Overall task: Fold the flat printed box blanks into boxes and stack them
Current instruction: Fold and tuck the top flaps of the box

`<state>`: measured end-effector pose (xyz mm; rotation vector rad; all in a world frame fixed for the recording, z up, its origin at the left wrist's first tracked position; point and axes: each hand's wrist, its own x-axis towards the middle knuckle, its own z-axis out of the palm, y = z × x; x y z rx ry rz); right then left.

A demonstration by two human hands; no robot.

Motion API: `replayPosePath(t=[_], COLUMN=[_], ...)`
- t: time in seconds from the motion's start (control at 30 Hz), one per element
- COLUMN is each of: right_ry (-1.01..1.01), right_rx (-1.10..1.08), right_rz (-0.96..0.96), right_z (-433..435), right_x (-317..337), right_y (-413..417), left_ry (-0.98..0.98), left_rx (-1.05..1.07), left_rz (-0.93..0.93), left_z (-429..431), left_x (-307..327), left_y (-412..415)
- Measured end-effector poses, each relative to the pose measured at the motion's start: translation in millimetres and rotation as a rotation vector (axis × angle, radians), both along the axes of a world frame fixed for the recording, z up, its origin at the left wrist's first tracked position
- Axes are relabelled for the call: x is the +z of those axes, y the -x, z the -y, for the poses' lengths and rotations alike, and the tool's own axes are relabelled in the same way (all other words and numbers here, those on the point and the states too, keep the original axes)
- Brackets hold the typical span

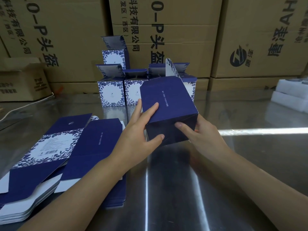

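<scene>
A dark blue box (168,99) is held tilted above the steel table (250,155), its bottom end facing me and a printed flap standing open at its far end. My left hand (141,129) grips its left side, fingers on the top face and thumb on the bottom end. My right hand (200,130) grips its right side with a finger pressing the bottom flaps. Flat blue-and-white blanks (55,147) lie in a pile at the left. Folded boxes (111,94) stand in a row behind, with one box (115,57) stacked on top.
Large brown cartons (175,30) wall off the back of the table. A smaller open carton (21,80) sits at the back left. White foam pieces (291,95) lie at the right edge. A thin cable (25,105) runs along the left.
</scene>
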<state>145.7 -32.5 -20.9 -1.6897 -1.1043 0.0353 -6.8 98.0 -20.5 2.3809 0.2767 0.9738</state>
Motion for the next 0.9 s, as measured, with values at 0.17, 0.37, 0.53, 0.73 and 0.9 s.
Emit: replayPosePath(t=[0.17,0.37,0.53,0.73,0.9], right_ry=[-0.03,0.01,0.018,-0.018,-0.032], right_rx=[0.057,0.129,0.091,0.152,0.075], right_rz=[-0.032,-0.095,-0.056,-0.003,0.071], right_z=[-3.7,-8.3,-5.6,0.4,0.3], right_x=[-3.9,-15.8,-14.8,-8.8,-4.2], right_y=[-3.5,-8.3,-15.9,-12.5,-8.4], left_ry=[-0.104,-0.124,-0.102,-0.108,-0.13], left_rx=[-0.015,-0.045,0.003,0.132,0.229], left_rz=[0.055,0.08,0.09,0.083,0.128], left_z=[0.0,-2.5,0.0,6.3,6.3], left_x=[0.5,-1.3,-2.3,4.5,7.1], left_y=[1.9,1.7,0.1,1.2,2.4])
